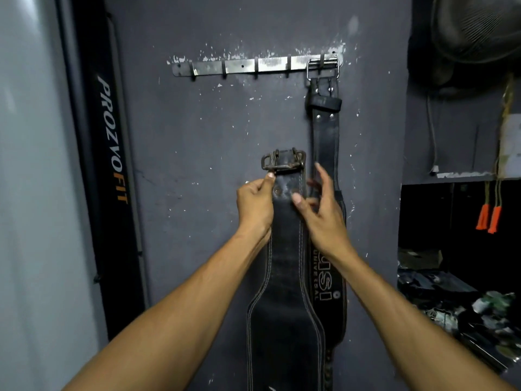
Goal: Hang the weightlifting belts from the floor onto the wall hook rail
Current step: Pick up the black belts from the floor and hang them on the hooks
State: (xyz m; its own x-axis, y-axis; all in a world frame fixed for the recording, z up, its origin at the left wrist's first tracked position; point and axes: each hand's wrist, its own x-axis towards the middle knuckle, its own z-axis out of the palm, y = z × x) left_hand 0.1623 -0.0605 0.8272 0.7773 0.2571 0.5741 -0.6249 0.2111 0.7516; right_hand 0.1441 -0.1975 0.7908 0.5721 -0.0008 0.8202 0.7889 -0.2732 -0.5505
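Belt (284, 249) at frame centre: left hand (255, 206) pinches beneath its rusty buckle (283, 162), right hand (320, 204) loose-fingered; buckle could miss a hook on the rail (242, 66) and slip.

a small gym's storage corner. weightlifting belts (324, 142) hang on a wall hook rail (253, 65). orange-handled skipping ropes (489, 218) dangle nearby.
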